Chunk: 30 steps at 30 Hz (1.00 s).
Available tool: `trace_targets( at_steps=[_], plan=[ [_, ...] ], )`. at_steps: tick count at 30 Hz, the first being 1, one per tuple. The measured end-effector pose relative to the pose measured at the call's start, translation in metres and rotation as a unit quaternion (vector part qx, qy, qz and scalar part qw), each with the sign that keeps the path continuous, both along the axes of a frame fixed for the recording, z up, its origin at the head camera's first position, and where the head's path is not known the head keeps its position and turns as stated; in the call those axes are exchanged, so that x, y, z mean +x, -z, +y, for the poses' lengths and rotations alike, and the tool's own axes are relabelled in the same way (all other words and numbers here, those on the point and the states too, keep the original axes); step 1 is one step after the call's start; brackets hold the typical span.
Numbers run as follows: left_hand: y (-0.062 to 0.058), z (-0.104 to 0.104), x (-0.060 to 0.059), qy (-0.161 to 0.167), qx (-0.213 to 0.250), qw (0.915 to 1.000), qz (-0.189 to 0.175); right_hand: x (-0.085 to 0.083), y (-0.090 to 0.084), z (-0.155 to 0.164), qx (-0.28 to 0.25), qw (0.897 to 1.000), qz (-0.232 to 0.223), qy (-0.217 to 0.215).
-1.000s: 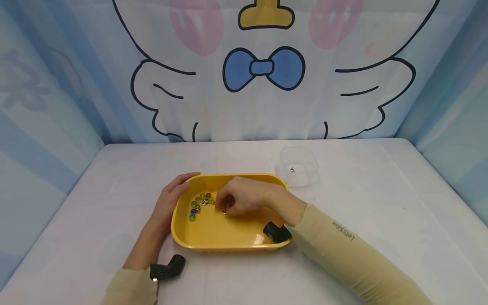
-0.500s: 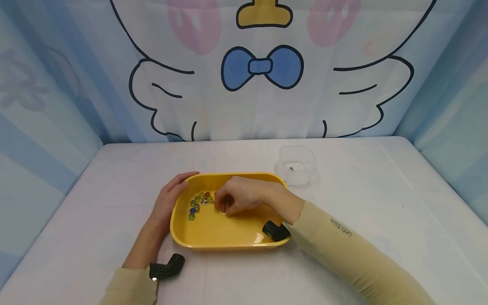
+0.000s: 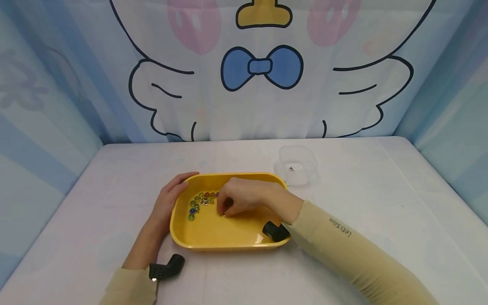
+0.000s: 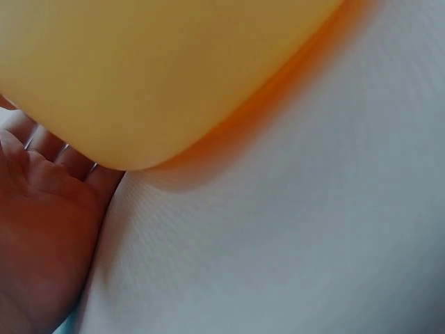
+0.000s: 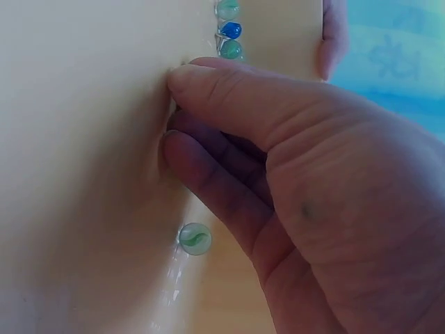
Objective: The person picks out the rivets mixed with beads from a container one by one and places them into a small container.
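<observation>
Seen from the head, a yellow tray (image 3: 213,235) sits on a white table (image 3: 362,186); the left hand (image 3: 167,203) rests open against its left rim, and marbles (image 3: 200,202) cluster inside. The right hand (image 3: 238,199) reaches in with fingers curled. Only the right wrist view shows its fingertips (image 5: 182,76) pressed together on the tray floor, whether pinching anything I cannot tell, with a green marble (image 5: 195,239) lying loose beside them.

My counter (image 3: 381,190) wears a pale cloth — on it sits the yellow tray (image 3: 213,241) near the front, and a clear plastic box (image 3: 301,176) just behind its right corner.
</observation>
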State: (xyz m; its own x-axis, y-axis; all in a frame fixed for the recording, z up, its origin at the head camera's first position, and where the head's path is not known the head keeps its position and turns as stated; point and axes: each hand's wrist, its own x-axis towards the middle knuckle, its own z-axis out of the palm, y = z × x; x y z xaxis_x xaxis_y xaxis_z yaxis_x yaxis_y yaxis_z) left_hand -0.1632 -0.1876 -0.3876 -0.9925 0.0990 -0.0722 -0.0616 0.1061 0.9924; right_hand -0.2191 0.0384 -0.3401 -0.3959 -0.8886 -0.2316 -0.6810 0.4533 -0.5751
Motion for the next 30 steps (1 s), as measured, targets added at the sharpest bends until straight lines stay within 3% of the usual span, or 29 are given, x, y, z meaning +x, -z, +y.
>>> trace_targets(
  at_steps=[19,30],
  plan=[
    [-0.0004,0.0008,0.0003,-0.002,0.004,1.0,-0.004,0.0027,-0.0004,-0.0004,0.018,1.0,0.015,0.0],
    [0.0001,0.0007,0.0,0.0,0.009,1.0,-0.004,0.0009,0.0012,0.0023,-0.013,1.0,0.021,-0.008]
  ],
)
